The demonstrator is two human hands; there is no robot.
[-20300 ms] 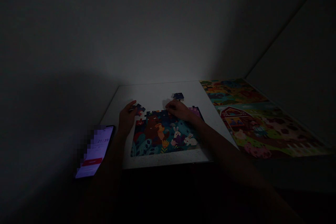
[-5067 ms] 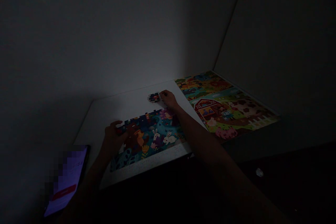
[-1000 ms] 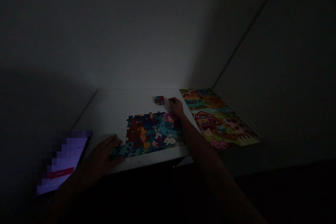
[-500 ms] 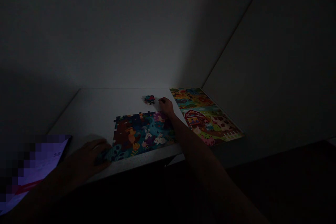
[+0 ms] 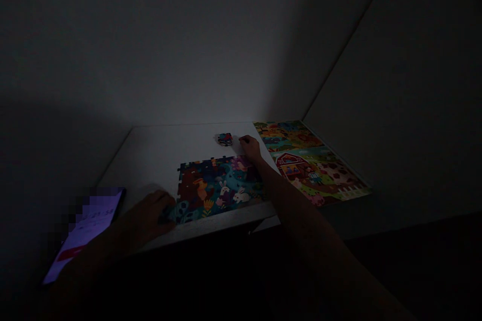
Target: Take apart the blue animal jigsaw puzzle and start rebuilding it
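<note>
In a dark room a partly assembled jigsaw puzzle with rabbits and a bear lies on a white table. My left hand rests flat at the puzzle's near left corner, its fingers lying on the edge pieces. My right hand reaches past the puzzle's far right corner, fingers curled, close to a small stack of loose puzzle pieces. Whether it holds a piece is hidden in the dim light.
A finished farm puzzle with a red barn lies to the right of the table. A lit phone lies at the near left. Bare walls close the table in behind and on the right.
The view has swung slightly, shifting everything right in the picture. Both hands stay where they were on the puzzle's corner and beside the stack.
</note>
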